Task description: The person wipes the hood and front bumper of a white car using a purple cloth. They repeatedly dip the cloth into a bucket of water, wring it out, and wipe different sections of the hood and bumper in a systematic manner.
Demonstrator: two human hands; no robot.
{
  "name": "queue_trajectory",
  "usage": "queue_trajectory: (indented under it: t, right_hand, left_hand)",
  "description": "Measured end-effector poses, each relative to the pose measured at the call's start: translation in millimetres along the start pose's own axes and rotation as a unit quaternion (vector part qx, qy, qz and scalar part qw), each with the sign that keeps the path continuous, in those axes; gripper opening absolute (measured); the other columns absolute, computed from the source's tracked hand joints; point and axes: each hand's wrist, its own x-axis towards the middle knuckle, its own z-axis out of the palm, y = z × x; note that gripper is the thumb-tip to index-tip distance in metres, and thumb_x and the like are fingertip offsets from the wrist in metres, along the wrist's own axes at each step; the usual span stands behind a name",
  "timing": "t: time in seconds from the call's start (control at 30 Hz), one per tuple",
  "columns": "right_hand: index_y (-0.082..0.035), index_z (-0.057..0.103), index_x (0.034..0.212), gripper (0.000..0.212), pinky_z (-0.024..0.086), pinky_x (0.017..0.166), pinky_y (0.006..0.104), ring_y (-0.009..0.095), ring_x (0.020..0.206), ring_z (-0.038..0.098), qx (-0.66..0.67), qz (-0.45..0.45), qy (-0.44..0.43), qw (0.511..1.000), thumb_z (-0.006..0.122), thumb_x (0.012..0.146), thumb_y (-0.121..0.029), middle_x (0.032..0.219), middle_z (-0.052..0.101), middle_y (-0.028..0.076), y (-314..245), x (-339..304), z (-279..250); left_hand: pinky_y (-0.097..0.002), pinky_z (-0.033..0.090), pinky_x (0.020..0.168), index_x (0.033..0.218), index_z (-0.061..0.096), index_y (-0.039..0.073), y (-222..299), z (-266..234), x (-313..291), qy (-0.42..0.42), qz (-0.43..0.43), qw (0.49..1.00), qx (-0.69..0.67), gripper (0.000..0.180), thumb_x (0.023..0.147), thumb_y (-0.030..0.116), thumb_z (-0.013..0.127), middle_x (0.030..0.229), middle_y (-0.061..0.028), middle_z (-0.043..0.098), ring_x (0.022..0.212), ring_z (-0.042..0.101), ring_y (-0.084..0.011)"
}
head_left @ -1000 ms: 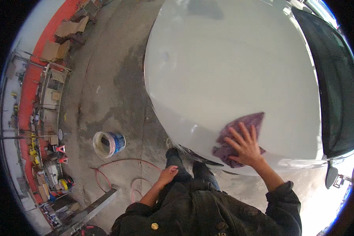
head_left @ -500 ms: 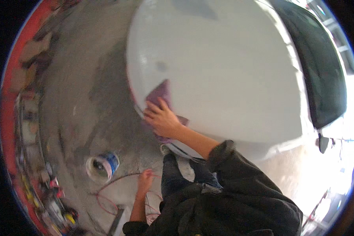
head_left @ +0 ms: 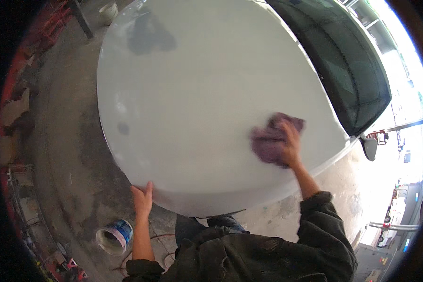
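Note:
A purple cloth [head_left: 270, 144], bunched up and slightly blurred, lies against the white car hood [head_left: 197, 103]. My right hand [head_left: 290, 144] presses it onto the panel towards the windshield side. At the hood's near left corner, my left hand [head_left: 143, 201] touches the edge with thumb and finger apart and no cloth in it. Grey patches mark the paint: a large one [head_left: 150, 34] far left and a small one [head_left: 122, 128] by the left edge.
The dark windshield [head_left: 336, 61] and a side mirror [head_left: 369, 148] are on the right. A blue-and-white bucket [head_left: 116, 236] stands on the concrete floor at lower left, near a thin red hose. Another white bucket [head_left: 108, 13] is at the far left. Clutter lines the left side.
My right hand and the cloth have swept from the hood's left edge over to the right. My left hand has risen from beside my legs to the hood's near left corner.

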Motion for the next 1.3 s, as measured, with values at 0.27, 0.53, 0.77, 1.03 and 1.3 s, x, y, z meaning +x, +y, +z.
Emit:
queue_trajectory:
  t: [0.27,0.53,0.77,1.03,1.3]
  right_hand:
    - [-0.016,0.029,0.156,0.087,0.019,0.112,0.0670,0.038,0.147,0.024,-0.228,0.464,0.030,0.855,0.057,0.089,-0.063,0.161,0.028,0.013,180.9,52.3,-43.8]
    - [-0.020,0.033,0.153,0.094,0.011,0.111,0.0733,0.042,0.151,0.009,-0.125,-0.175,-0.079,0.973,0.076,0.072,-0.040,0.164,0.017,0.014,-193.9,171.2,138.9]
    - [-0.018,0.052,0.140,0.076,0.019,0.113,0.0691,0.040,0.146,0.020,0.001,-0.386,-0.254,0.887,0.070,0.074,-0.051,0.154,0.037,0.010,-448.1,155.8,260.5]
    - [-0.015,0.054,0.138,0.067,0.019,0.121,0.0513,0.030,0.144,0.032,0.099,-0.324,-0.183,0.923,0.069,0.078,-0.042,0.149,0.046,0.010,-339.8,222.4,246.9]
    - [-0.021,0.056,0.138,0.064,0.025,0.118,0.0505,0.031,0.140,0.040,-0.010,-0.039,0.105,0.994,0.072,0.076,-0.028,0.147,0.050,0.008,80.7,267.7,55.5]
  left_hand:
    - [-0.0442,0.043,0.102,0.142,0.022,-0.010,8.2,-0.4,-8.3,-0.076,-0.039,0.987,-0.138,0.082,0.094,0.043,0.064,0.127,-0.0263,0.055,0.112,0.057,-0.0366]
    - [-0.0430,0.029,0.115,0.146,0.006,-0.019,10.0,2.8,-5.5,-0.083,-0.037,0.992,-0.083,0.105,0.093,0.054,0.060,0.149,-0.0378,0.027,0.139,0.035,-0.0439]
    - [-0.0411,0.027,0.116,0.145,0.010,-0.020,9.0,9.6,-10.7,-0.068,-0.044,0.989,-0.123,0.101,0.093,0.049,0.062,0.153,-0.0349,0.026,0.142,0.034,-0.0394]
    - [-0.0351,0.049,0.077,0.156,0.009,0.002,23.6,12.4,-22.5,0.053,-0.101,0.946,-0.305,0.088,0.095,0.025,0.067,0.132,-0.0163,0.053,0.102,0.056,-0.0211]
    - [-0.0466,0.040,0.092,0.159,0.000,0.011,-0.3,8.7,0.7,0.102,-0.183,0.964,-0.163,0.092,0.097,0.035,0.063,0.144,-0.0204,0.032,0.119,0.037,-0.0322]
